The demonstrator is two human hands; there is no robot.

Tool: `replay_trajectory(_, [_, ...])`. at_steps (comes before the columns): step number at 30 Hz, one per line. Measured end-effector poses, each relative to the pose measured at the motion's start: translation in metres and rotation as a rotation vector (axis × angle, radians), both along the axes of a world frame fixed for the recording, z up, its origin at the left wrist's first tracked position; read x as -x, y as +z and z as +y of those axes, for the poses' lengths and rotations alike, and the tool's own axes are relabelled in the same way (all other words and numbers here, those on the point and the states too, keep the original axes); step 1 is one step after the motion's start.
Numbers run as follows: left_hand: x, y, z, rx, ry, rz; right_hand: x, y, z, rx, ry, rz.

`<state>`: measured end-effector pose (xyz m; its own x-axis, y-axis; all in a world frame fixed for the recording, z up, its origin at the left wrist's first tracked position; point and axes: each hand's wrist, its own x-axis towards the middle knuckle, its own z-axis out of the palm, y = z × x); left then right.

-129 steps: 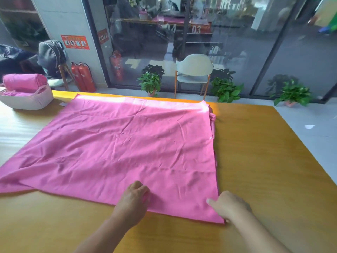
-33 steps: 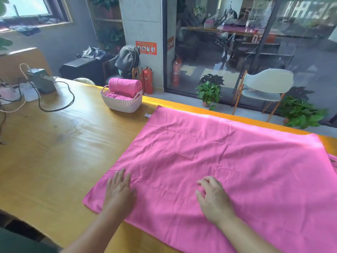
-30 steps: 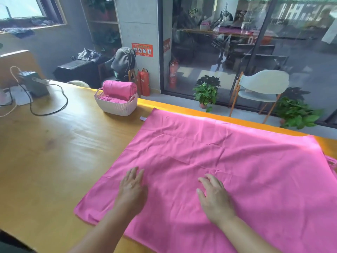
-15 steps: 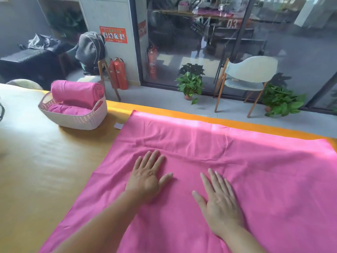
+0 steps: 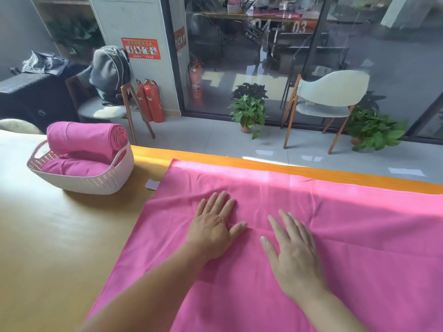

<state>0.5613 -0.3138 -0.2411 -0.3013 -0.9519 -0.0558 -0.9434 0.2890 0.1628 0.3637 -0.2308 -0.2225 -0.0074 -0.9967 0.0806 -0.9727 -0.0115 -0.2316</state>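
A pink cloth [image 5: 359, 236] lies spread flat over the right part of the wooden bench [image 5: 60, 236]. Its far edge runs just short of the bench's far rim and its left edge slants back toward the near side; to the right and at the bottom it runs out of view. Both hands lie on it, palms down. The left hand [image 5: 213, 226] rests flat in the cloth's far left part, fingers straight and close together, pointing away, with the thumb spread out to the right; it grips nothing. The right hand [image 5: 294, 255] lies just beside it and a little nearer the person, fingers straight and slightly fanned, pointing away and a touch to the left; it too presses flat and holds nothing. The hands are apart, the left thumb tip near the right forefinger but not touching it. A shallow crease runs across the cloth from between the hands toward the right, and small wrinkles gather by the left fingertips. Left of the cloth a white perforated basket [image 5: 96, 180] stands on the bench. It holds a pink roll [image 5: 84, 137] lying across the top and a second pink bundle [image 5: 72, 166] beneath it. A small white tag [image 5: 152, 184] lies on the bench just beside the cloth's left edge, between cloth and basket. Beyond the bench, on the tiled floor before a glass wall [image 5: 239, 56], stand a pale chair [image 5: 330, 92], two plants [image 5: 249, 109] and red extinguishers [image 5: 151, 101]. A grey backpack [image 5: 110, 70] sits on another seat.
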Motion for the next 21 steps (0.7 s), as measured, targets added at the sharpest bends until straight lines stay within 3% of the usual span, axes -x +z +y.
replay_trajectory(5, [-0.058, 0.003, -0.067, -0.03, 0.253, -0.028, 0.007, -0.023, -0.009, -0.099, 0.0, 0.093])
replay_trajectory(12, [-0.082, 0.006, -0.129, -0.028, 0.385, -0.008, 0.007, -0.023, -0.013, -0.086, 0.014, 0.091])
replay_trajectory(17, [-0.078, 0.006, -0.153, 0.096, 0.343, 0.116, 0.01, -0.016, -0.024, -0.01, -0.025, -0.034])
replay_trajectory(21, [-0.08, 0.025, -0.174, 0.037, 0.307, -0.067, 0.012, -0.018, -0.021, -0.031, -0.026, -0.013])
